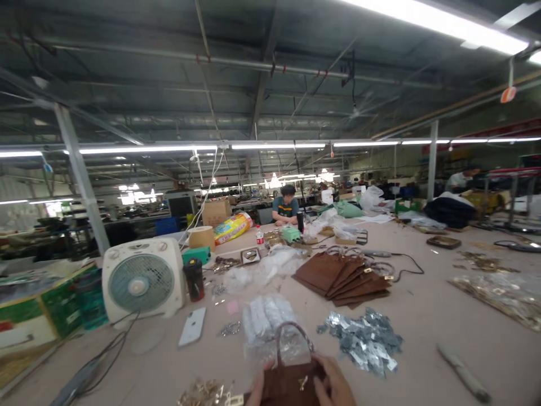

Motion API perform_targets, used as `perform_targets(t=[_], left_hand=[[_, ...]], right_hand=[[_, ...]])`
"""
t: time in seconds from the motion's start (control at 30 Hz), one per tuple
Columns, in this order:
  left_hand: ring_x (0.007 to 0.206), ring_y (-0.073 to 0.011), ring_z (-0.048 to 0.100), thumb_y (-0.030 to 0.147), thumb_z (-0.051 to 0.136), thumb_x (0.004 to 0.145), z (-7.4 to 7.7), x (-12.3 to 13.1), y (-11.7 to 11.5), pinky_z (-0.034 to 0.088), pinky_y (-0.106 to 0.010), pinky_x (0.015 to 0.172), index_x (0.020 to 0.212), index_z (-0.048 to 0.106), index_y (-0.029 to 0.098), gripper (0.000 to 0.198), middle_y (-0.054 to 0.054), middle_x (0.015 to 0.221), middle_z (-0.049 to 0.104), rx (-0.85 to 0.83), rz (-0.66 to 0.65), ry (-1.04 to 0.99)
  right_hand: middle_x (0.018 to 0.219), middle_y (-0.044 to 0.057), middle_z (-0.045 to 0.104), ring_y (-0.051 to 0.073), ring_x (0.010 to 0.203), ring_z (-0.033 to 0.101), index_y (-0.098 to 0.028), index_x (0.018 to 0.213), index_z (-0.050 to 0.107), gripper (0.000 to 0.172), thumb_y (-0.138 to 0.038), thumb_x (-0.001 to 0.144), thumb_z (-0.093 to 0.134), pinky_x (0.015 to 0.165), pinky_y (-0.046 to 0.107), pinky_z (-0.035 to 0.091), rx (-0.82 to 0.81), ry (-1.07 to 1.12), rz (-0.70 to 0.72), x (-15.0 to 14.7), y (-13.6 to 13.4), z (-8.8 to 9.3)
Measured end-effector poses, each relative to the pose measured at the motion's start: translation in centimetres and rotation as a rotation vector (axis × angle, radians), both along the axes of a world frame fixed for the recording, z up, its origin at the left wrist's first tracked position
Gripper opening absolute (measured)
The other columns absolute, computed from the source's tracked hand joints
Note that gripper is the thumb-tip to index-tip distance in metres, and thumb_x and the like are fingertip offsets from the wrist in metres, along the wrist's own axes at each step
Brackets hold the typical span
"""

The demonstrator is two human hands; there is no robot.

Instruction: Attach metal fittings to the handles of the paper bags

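Observation:
A small brown handbag [284, 386] with an arched handle and a gold-coloured clasp is at the bottom of the view, its lower part cut off. My left hand [256, 390] closes on its left edge. On the right edge, my right hand [337, 384] grips it with the thumb on the front face. Beyond the bag lie clear plastic packets [270, 318]. Gold-coloured metal fittings [203, 393] are heaped by my left hand. A pile of shiny silver metal pieces [367, 341] lies beyond my right hand.
Several flat brown bags [338, 275] are fanned out farther back. At left stand a white fan [141, 282], a dark cup [194, 280] and a phone [192, 327]. A grey handheld tool [462, 372] lies at right. A co-worker [285, 207] sits across the table.

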State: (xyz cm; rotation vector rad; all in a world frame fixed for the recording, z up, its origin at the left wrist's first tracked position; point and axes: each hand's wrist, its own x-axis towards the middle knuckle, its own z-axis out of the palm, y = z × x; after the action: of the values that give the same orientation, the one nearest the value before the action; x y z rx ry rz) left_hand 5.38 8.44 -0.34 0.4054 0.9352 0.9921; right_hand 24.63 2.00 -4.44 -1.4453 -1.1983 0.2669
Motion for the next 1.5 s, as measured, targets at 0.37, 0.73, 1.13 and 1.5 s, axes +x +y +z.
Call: perform_targets(t=[0.37, 0.73, 1.13, 1.5], left_hand=[[0.124, -0.0331, 0.068, 0.059, 0.077, 0.083, -2.0, -0.6, -1.1, 0.051, -0.047, 0.111, 0.124, 0.073, 0.019, 0.058, -0.012, 0.123, 0.077, 0.340, -0.029, -0.027], [0.120, -0.0282, 0.070, 0.042, 0.076, 0.088, -2.5, -0.6, -0.3, 0.053, -0.043, 0.107, 0.132, 0.066, 0.024, 0.049, -0.009, 0.130, 0.074, 0.278, -0.074, 0.068], [0.137, -0.0305, 0.059, 0.021, 0.067, 0.086, -2.7, -0.5, -0.2, 0.047, -0.047, 0.117, 0.137, 0.060, 0.024, 0.052, -0.011, 0.149, 0.062, 0.249, -0.004, -0.066], [0.152, -0.0320, 0.040, 0.017, 0.070, 0.080, -2.9, 0.1, 2.9, 0.039, -0.043, 0.124, 0.149, 0.054, 0.028, 0.072, -0.007, 0.165, 0.042, 0.285, 0.007, 0.009]], right_hand=[[0.108, 0.013, 0.072, 0.018, 0.064, 0.062, -0.015, 0.123, 0.067, 0.048, -0.048, 0.089, 0.061, 0.067, 0.036, 0.055, -0.009, 0.324, -0.185, -0.7, -1.2, 2.2], [0.111, 0.011, 0.072, 0.015, 0.065, 0.061, -0.016, 0.122, 0.068, 0.048, -0.053, 0.093, 0.061, 0.064, 0.031, 0.054, 0.007, 0.325, -0.164, -1.1, -1.0, 2.3], [0.105, 0.010, 0.072, 0.013, 0.060, 0.055, -0.016, 0.130, 0.064, 0.052, -0.053, 0.093, 0.060, 0.060, 0.029, 0.051, 0.075, 0.428, -0.212, 1.0, 0.1, 3.0], [0.146, 0.010, 0.062, 0.029, 0.134, 0.057, -0.025, 0.135, 0.069, 0.043, -0.046, 0.101, 0.053, 0.117, 0.047, 0.040, -0.195, -0.283, 0.017, -0.4, 6.5, 3.0]])
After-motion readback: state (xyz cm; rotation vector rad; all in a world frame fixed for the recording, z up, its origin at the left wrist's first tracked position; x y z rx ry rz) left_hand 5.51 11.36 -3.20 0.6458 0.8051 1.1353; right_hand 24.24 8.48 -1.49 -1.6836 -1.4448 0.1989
